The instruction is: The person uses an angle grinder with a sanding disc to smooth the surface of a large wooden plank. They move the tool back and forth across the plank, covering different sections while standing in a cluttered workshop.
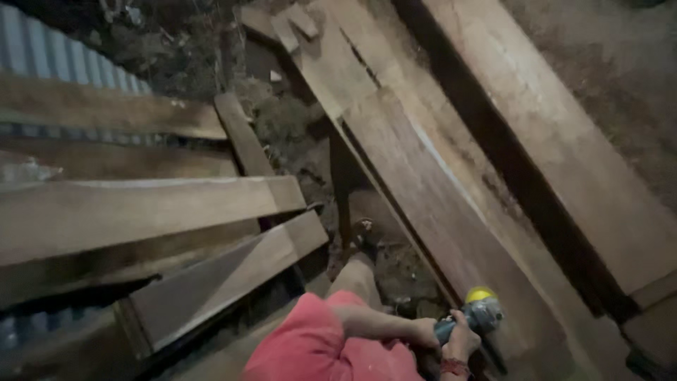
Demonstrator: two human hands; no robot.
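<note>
Both hands are wrapped round a grinder (474, 316) down at the bottom of the view: right hand (462, 339) clamped on the body just behind the yellow-capped head, left hand (425, 331) closed on the tail end beside it. So each grip is full, holding the tool. Its long axis runs low-left to up-right, and the head sits right at the edge of the plank (437, 204), which lies ahead and to the right. The right hand is nearer the wood. The plank is long, reddish, rough-sawn, and slopes away up-left. More boards (141, 212) are stacked to the left, dusty and flat-faced, with dirt ground (395, 268) in between.
</note>
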